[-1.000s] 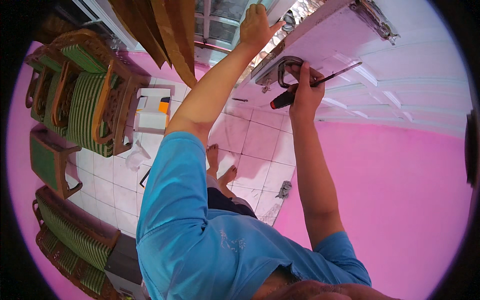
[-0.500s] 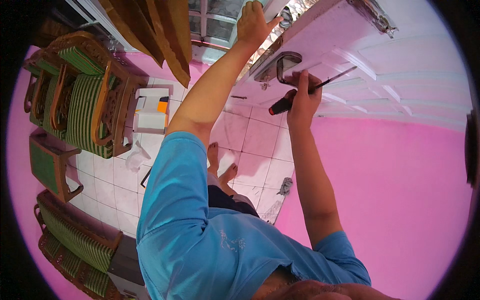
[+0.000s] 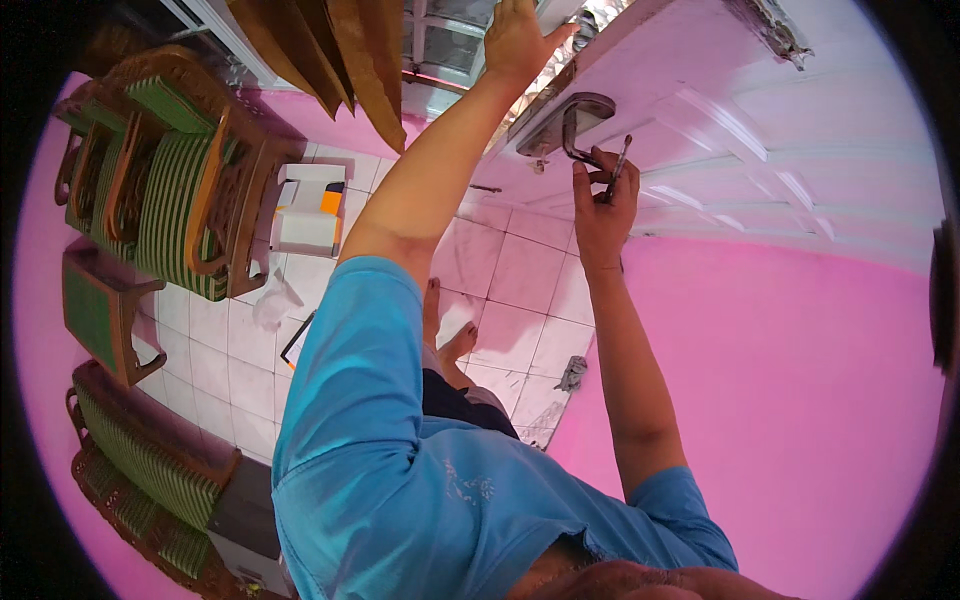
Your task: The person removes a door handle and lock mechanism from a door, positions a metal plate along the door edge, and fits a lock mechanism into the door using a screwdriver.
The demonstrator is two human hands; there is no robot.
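Screwdriver (image 3: 621,168), probably light, stiff, best taken by its hidden grip: held in right hand (image 3: 604,218) beside door handle (image 3: 570,130); left hand (image 3: 515,48) beyond door handle, hold unclear.

Below us we see a floor (image 3: 520,290) of pale square tiles with dark joints, smudged in places. On it we find an open white box (image 3: 308,215) with an orange patch, a crumpled whitish wrapper (image 3: 275,303) near it, a grey rag (image 3: 572,374) beside the pink wall (image 3: 760,400), striped wooden chairs (image 3: 175,215) and our bare feet (image 3: 458,342).
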